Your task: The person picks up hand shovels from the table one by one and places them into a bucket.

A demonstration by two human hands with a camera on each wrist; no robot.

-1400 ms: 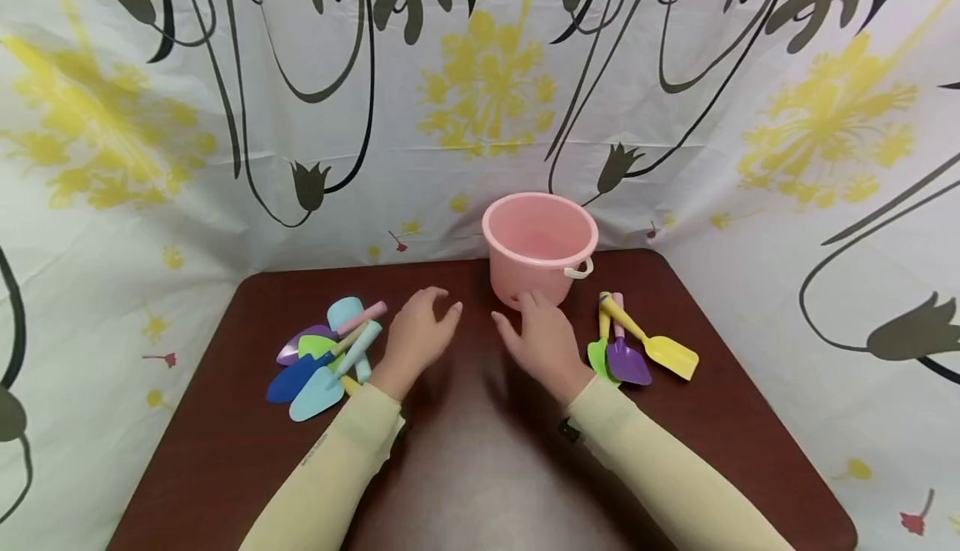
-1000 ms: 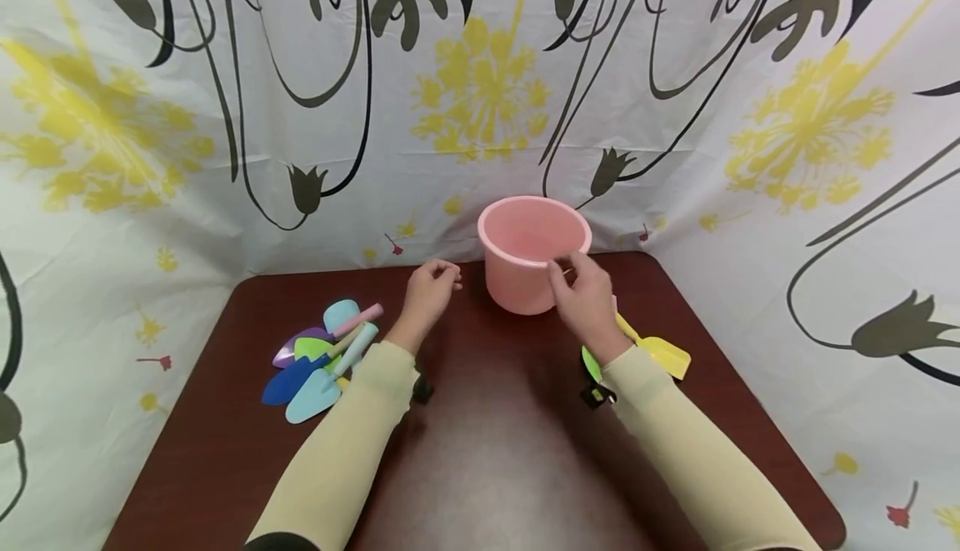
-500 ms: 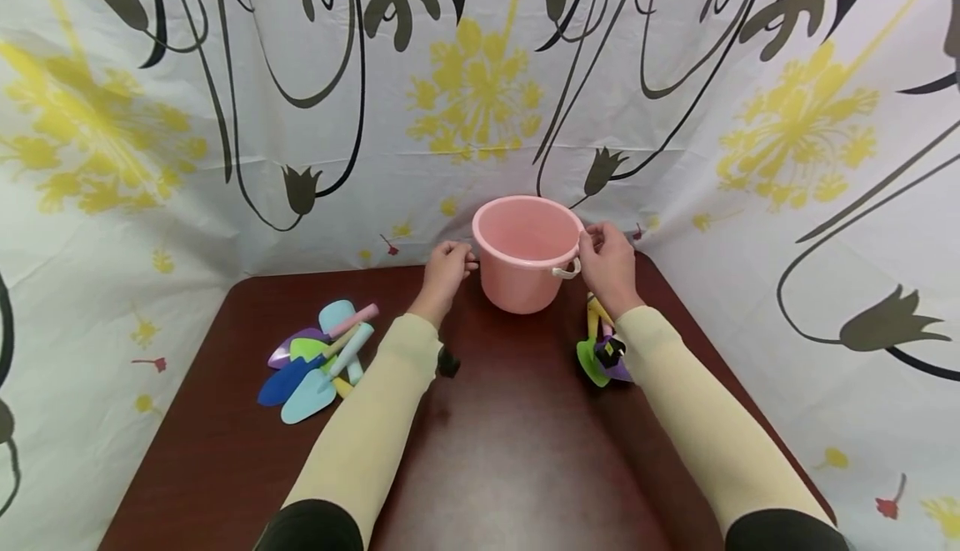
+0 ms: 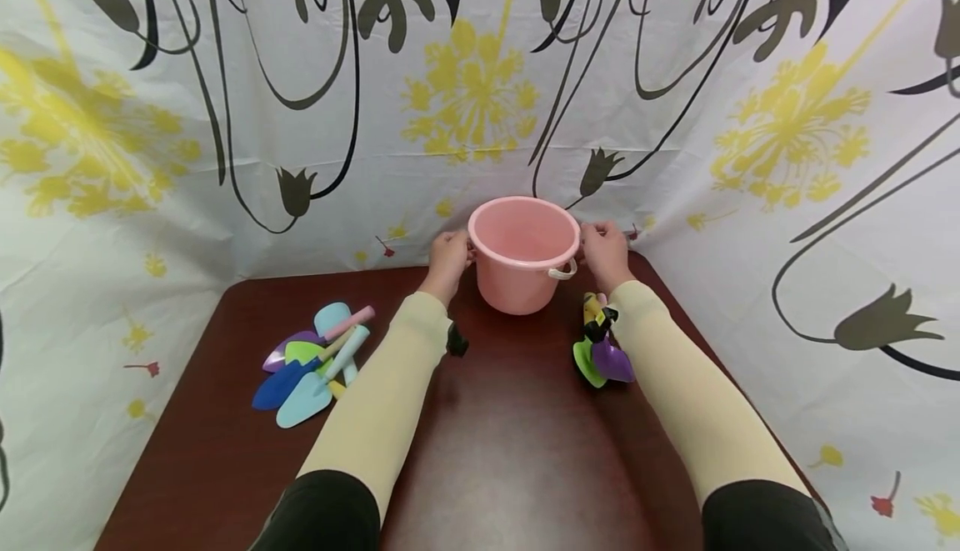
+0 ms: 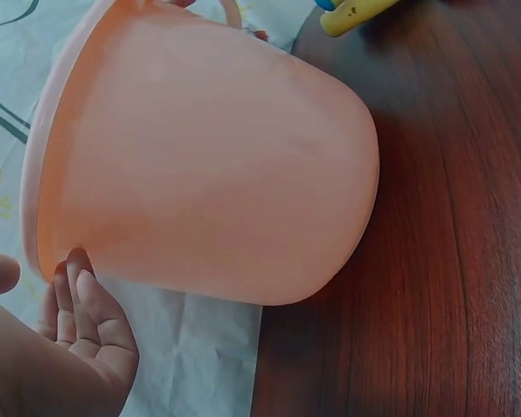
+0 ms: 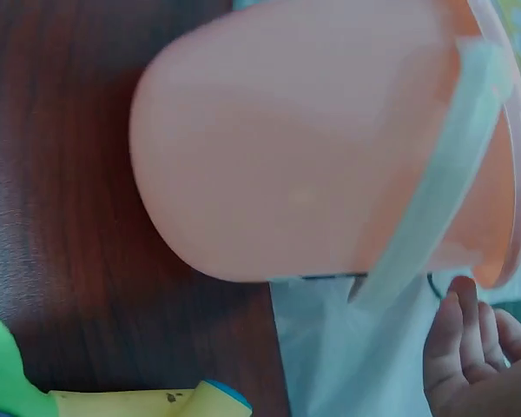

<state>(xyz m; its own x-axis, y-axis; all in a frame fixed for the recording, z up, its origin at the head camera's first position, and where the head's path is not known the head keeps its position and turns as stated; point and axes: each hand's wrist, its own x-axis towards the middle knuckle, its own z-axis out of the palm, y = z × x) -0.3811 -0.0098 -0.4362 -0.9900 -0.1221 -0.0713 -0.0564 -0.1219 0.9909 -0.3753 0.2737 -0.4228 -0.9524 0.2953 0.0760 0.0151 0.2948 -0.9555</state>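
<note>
A pink bucket [image 4: 517, 288] stands upright near the back edge of the table, its white handle [image 4: 562, 271] hanging at the front right. At the bucket's left side is my left hand [image 4: 448, 261], its fingertips against the wall just under the rim and the thumb apart in the left wrist view. My right hand [image 4: 604, 252] is on the other side, fingers extended close under the rim [image 6: 512, 200]; whether they touch it I cannot tell. Below my right wrist lie toy shovels, a green one [image 4: 587, 363] and a purple one [image 4: 611, 361].
On the left of the brown table [image 4: 517, 443] lies a pile of several toy shovels, among them a light-blue trowel [image 4: 306, 401] and a dark-blue one [image 4: 281, 384]. A patterned white curtain [image 4: 420, 176] hangs behind and at both sides.
Both hands have reached forward from the front of the bucket to its two sides, at rim height. The bucket stays in place on the table; the head view has shifted slightly.
</note>
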